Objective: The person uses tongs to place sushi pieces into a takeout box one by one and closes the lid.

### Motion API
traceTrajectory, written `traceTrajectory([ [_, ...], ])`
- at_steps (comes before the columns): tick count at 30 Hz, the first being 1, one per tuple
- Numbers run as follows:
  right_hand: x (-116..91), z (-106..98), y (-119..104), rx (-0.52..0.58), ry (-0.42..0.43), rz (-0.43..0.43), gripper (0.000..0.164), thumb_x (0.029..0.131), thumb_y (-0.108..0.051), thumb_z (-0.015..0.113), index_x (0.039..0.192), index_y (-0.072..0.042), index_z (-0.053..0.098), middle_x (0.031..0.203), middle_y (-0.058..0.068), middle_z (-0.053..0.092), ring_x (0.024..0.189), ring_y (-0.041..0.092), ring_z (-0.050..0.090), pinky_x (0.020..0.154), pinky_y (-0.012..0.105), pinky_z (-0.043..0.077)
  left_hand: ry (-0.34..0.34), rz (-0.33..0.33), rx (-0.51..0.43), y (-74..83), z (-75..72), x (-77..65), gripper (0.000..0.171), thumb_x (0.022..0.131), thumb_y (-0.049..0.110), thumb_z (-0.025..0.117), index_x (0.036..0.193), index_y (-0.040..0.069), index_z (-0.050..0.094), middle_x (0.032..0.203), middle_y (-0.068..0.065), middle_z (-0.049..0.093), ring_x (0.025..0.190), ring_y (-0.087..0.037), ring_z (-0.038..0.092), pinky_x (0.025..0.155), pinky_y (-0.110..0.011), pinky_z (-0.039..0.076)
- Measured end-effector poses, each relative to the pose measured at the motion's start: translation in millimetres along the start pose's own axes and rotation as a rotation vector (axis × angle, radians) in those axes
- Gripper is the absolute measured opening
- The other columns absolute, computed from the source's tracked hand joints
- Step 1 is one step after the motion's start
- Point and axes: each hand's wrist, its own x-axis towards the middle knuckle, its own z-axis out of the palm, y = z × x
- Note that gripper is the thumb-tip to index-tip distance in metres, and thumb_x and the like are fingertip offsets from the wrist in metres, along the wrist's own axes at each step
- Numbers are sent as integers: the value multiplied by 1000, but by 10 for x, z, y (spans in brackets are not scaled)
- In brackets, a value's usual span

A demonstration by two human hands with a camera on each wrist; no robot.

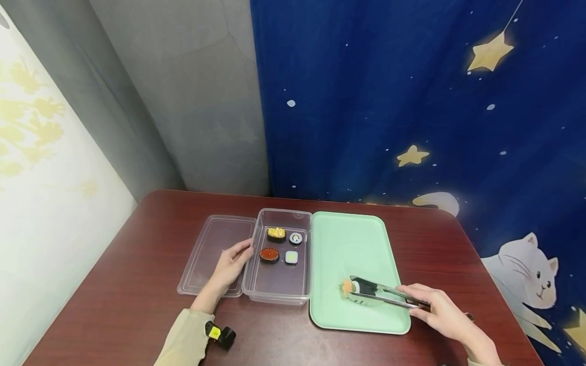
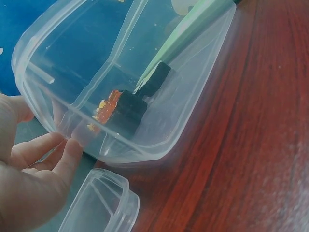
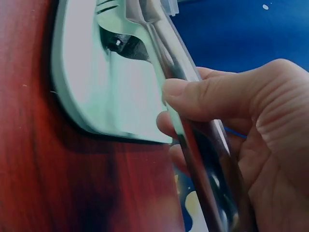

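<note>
My right hand [image 1: 437, 307] grips metal tongs [image 3: 169, 48], thumb on one arm and fingers round the other side. At the tongs' tips, over the light green tray [image 1: 352, 244], is a black-wrapped sushi roll with an orange filled end [image 1: 348, 287]. My left hand [image 1: 231, 264] touches the left side wall of a clear plastic box [image 1: 276, 299] with relaxed fingers. Inside the box lie a yellow-topped sushi [image 1: 276, 234], a red roe sushi [image 1: 269, 255], a round roll [image 1: 295, 238] and a white square piece [image 1: 291, 257].
A clear lid [image 1: 206, 249] lies flat left of the box, partly under my left forearm. The box stands against the tray's left edge. All rest on a dark red wooden table [image 1: 137, 284], with a grey curtain and a blue starry curtain [image 1: 329, 101] behind it.
</note>
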Motion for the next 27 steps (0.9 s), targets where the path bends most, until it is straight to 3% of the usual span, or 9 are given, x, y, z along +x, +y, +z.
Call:
traceTrajectory([
  [17,-12,13,-28,-23,48,30,57,61,7,79,115,-7,66,105,-1,66,95,0,58,78,6,40,4,-4,-5,-12,0,12,41,96,8,52,131,-12,45,132,-28,48,123,-33,46,88,-9,39],
  [27,42,-13,3,8,40,-17,57,63,10,78,116,-5,65,103,3,67,92,4,60,77,7,40,8,0,-3,-17,4,8,41,96,7,53,130,-13,46,133,-28,47,123,-33,45,88,-9,39],
])
